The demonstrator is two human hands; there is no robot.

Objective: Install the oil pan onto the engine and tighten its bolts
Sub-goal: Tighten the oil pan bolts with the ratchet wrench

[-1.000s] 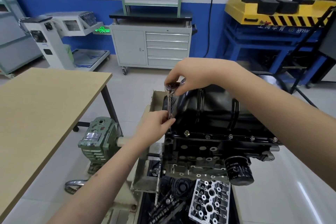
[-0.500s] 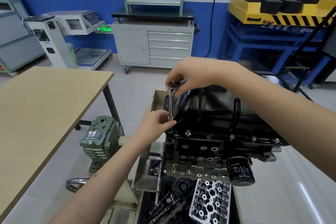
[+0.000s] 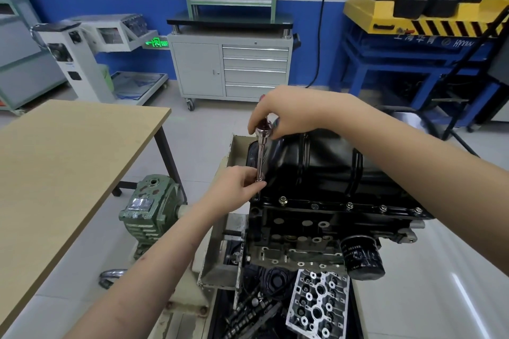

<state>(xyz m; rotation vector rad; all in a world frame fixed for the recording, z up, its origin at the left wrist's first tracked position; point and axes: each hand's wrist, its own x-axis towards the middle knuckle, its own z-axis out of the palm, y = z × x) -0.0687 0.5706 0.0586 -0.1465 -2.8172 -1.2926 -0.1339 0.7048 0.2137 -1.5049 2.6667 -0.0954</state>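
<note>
The black oil pan (image 3: pixel 325 162) sits on top of the upturned engine block (image 3: pixel 311 228). Several bolts (image 3: pixel 349 205) stand along its near flange. A chrome ratchet with a long extension (image 3: pixel 260 158) stands upright at the pan's left near corner. My right hand (image 3: pixel 286 115) grips the ratchet head at the top. My left hand (image 3: pixel 238 183) pinches the lower end of the extension, just above the flange. The socket and the bolt under it are hidden behind my left fingers.
A wooden table (image 3: pixel 66 168) stands to the left. The green gearbox of the engine stand (image 3: pixel 147 208) is beside the block. A black oil filter (image 3: pixel 360 257) sticks out at the front. A cylinder head (image 3: pixel 316 300) and loose parts lie in the tray below. A grey tool cabinet (image 3: pixel 230 66) stands behind.
The two hands and the ratchet stay at the same corner of the pan. My right hand has shifted slightly on the ratchet head.
</note>
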